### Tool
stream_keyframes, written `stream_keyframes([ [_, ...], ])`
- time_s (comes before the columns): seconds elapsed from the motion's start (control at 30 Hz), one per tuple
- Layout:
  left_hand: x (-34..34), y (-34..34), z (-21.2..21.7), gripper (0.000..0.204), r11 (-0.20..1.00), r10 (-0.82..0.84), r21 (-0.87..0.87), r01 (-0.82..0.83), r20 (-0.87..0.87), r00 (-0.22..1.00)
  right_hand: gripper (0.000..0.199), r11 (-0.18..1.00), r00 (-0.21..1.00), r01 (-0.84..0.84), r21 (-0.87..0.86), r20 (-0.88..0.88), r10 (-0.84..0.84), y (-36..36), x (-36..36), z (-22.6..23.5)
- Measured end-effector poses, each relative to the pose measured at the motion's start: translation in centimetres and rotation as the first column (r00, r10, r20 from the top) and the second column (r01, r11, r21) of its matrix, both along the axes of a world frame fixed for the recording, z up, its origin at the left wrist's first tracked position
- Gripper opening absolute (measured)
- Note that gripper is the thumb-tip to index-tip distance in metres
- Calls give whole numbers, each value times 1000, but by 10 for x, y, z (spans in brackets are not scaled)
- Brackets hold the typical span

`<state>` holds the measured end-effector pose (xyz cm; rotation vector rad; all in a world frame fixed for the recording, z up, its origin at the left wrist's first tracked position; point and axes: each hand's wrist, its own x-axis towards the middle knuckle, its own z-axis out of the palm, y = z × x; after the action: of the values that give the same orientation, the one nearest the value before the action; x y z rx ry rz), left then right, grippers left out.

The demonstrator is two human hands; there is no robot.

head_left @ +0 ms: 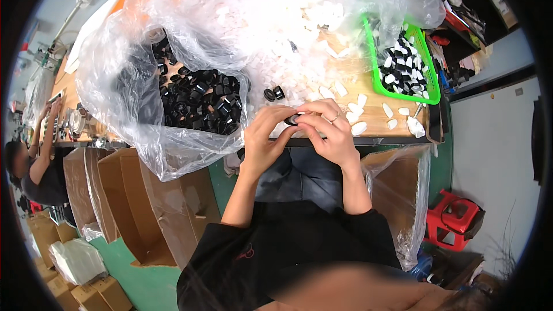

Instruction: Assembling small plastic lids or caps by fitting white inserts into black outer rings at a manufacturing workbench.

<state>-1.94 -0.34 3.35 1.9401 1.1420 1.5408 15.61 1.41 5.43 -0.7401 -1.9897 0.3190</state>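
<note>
Between the fingertips of both hands, at the table's near edge, is a small black plastic part (292, 120) with a pale patch on it. My left hand (266, 138) pinches it from the left. My right hand (331, 135), with a ring on one finger, closes on it from the right. Just beyond the fingers lie loose black plastic parts (273, 93). Left of my hands, a clear plastic bag (190, 152) lies open, with many similar black parts (199, 101) inside. Small white oval pieces (358, 128) are scattered beside my right hand.
A green basket (377, 83) at the right holds black and white pieces. White pieces and clear plastic film (276, 0) cover the far table (374, 102). Cardboard boxes (129, 201) stand below left, a red stool (452, 219) below right. Another person (43, 175) works at far left.
</note>
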Motion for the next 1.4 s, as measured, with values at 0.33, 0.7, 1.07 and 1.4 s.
stream_keyframes([
  [0.33,-4,4,-11,33,999,40,16,-39,-49,998,10,891,888,183,-415,-318,-331,17,39,-35],
  [0.7,-6,2,-16,33,988,142,-57,-144,-43,989,8,909,901,396,-134,249,-356,76,30,-73],
  [1.07,7,0,-22,31,967,51,-256,7,219,974,18,983,981,136,-126,-124,-152,8,-20,-22],
  [1.4,7,-4,-17,23,968,84,-251,14,373,924,20,783,914,-160,-602,-389,-113,1,-19,-20],
])
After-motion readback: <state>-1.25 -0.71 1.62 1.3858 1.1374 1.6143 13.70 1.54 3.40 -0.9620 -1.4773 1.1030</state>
